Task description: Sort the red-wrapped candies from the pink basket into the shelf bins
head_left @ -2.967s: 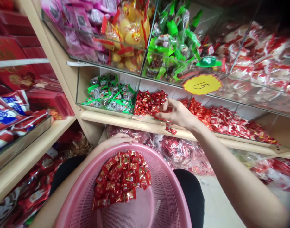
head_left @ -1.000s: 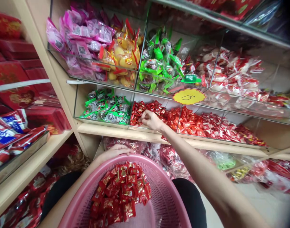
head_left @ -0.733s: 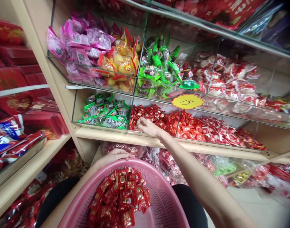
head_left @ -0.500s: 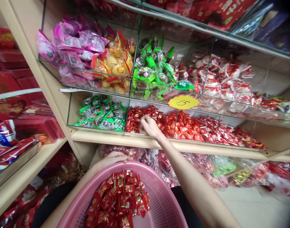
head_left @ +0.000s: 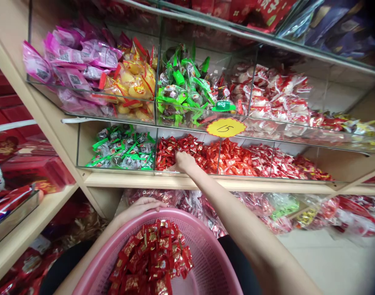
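My right hand (head_left: pixel 185 162) reaches into a lower shelf bin, its fingers curled down at a pile of dark red wrapped candies (head_left: pixel 195 144). The fingertips are hidden, so what they hold cannot be made out. At the far left rim of a pink plastic basket (head_left: pixel 213 250), my left hand (head_left: pixel 143 206) grips the edge, fingers laid along it and thumb out of sight. Inside the basket lies a heap of shiny red-and-gold wrapped candies (head_left: pixel 155 256), mostly on the left side. The basket sits between dark-clothed legs.
Clear dividers separate green-wrapped candies (head_left: pixel 126 147) from orange-red candies (head_left: pixel 233 157). Above, a glass-fronted shelf holds purple packets (head_left: pixel 73 61) and a yellow price tag (head_left: pixel 226 128). A wooden shelf edge (head_left: pixel 206 183) runs below the bins, with bagged goods (head_left: pixel 285 205) underneath.
The view has shifted, moving the shelves leftward in the picture. My right hand has turned and sunk slightly lower into the dark red candies. My left hand stays at the basket rim.
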Demonstrator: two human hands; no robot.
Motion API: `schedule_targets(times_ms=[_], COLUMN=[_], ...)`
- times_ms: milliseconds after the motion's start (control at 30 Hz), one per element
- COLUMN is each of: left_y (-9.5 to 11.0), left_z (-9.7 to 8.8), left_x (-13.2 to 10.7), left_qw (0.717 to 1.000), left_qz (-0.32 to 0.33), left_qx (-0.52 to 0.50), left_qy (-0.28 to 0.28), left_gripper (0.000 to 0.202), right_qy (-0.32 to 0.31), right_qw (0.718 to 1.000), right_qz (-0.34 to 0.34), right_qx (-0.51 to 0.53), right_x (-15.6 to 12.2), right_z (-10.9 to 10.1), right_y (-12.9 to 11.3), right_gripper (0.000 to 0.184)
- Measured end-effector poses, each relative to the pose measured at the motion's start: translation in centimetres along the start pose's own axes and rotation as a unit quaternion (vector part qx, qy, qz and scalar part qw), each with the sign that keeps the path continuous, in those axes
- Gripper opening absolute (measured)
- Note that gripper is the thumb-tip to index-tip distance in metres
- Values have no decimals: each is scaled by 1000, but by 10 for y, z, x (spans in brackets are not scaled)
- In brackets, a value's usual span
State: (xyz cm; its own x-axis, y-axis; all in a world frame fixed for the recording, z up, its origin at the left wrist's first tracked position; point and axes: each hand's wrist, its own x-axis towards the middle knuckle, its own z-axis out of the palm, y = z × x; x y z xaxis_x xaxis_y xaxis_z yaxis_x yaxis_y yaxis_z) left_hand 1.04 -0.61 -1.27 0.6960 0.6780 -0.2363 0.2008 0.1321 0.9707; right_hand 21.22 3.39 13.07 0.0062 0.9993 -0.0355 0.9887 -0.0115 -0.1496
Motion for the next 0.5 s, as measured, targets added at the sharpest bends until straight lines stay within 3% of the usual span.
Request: schedule_targets(times_ms=[267, 500], left_y=[-1, 2], left_z=[-3, -1], left_x=[-1, 1], left_qw=[1000, 1000], left_qz=[4, 7], left_qx=[12, -19], left_qy=[8, -12], left_gripper=[36, 33], right_qy=[-22, -36], right_qw=[1000, 999], right_qz=[-8, -5], right_qx=[11, 30], right_x=[0, -6], right_z=[2, -16], right_y=[4, 17], right_gripper=[36, 26])
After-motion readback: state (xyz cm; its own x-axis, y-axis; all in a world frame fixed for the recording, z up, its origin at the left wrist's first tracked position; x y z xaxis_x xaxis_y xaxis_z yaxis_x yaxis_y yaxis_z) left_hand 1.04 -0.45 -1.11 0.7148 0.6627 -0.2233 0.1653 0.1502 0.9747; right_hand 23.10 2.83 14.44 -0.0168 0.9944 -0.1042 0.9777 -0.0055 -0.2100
